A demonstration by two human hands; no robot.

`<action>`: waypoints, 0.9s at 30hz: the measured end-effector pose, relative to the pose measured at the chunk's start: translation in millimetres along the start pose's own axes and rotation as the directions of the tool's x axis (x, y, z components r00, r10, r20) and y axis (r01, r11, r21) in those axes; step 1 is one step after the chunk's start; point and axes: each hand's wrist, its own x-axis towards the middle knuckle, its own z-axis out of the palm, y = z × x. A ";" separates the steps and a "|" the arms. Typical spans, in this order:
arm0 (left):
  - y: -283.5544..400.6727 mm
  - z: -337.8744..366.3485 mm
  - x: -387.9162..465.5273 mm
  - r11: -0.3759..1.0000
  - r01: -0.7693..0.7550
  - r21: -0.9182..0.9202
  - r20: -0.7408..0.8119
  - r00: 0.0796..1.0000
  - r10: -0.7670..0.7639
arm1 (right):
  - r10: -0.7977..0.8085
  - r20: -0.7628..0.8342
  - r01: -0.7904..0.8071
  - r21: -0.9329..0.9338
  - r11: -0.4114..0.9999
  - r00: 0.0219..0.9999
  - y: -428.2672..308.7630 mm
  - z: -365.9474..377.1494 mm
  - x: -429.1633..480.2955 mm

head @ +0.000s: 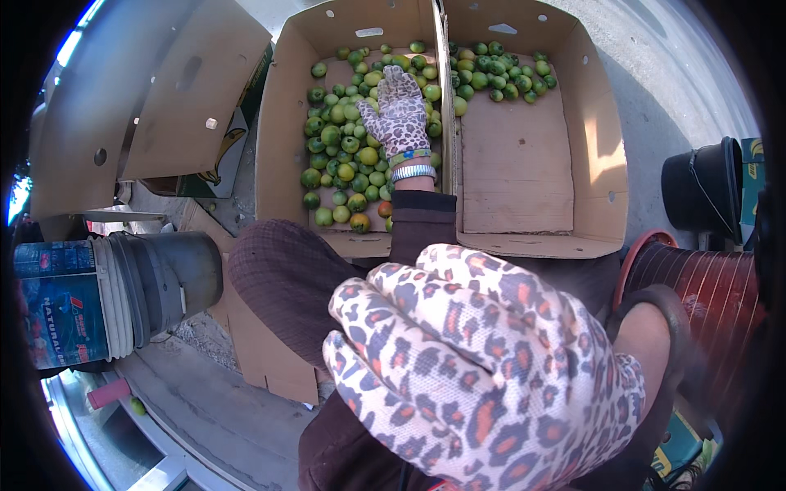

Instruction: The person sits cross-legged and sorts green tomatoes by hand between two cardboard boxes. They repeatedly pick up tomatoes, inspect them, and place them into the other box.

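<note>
My left hand (399, 113), in a leopard-print glove, lies palm down on green tomatoes (338, 135) in the left cardboard box (282, 123). Its fingers point to the box's far end, the thumb spread to the left; whether anything is under the palm is hidden. A metal band is on that wrist. My right hand (485, 362), gloved alike, is raised close to the camera with its back showing and its fingers bent; its palm is hidden. The right cardboard box (599, 147) holds more green tomatoes (497, 70) at its far end. A few tomatoes in the left box are reddish.
Stacked buckets (166, 282) lie on their side at the left, below folded cardboard boxes (178, 92). A black bucket (697, 190) and a red ribbed container (694, 307) are at the right. A pink cylinder (108, 393) and a loose green fruit (137, 405) are at lower left.
</note>
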 end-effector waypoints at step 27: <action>35.0 -49.4 84.8 0.945 0.014 -0.328 -0.171 0.983 -0.074 | 0.502 -0.607 -0.717 -0.169 0.677 0.616 286.7 -33.2 13.9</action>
